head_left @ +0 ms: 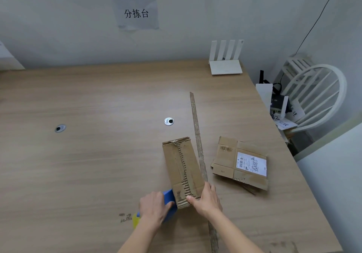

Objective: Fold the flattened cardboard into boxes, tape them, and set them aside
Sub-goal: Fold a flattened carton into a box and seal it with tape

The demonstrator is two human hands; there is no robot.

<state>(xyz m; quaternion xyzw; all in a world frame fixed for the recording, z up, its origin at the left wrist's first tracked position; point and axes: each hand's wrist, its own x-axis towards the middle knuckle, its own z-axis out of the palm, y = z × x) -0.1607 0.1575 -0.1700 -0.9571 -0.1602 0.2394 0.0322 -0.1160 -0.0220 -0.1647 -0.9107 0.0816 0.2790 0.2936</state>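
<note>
A folded brown cardboard box (182, 166) stands on the wooden table (88, 155), its top seam torn with corrugation showing. My left hand (153, 207) grips a blue tape dispenser (169, 199) with a yellow part, held against the box's near left end. My right hand (205, 198) holds the box's near right corner, fingers curled over the edge. A stack of flattened cardboard (242, 163) with a white shipping label lies to the right of the box.
A long thin strip (197, 139) runs along the box's right side toward me. Two metal cable grommets (168, 121) sit in the table. A white router (225, 61) stands at the back right. Beyond the table's right edge is a white chair (317, 96).
</note>
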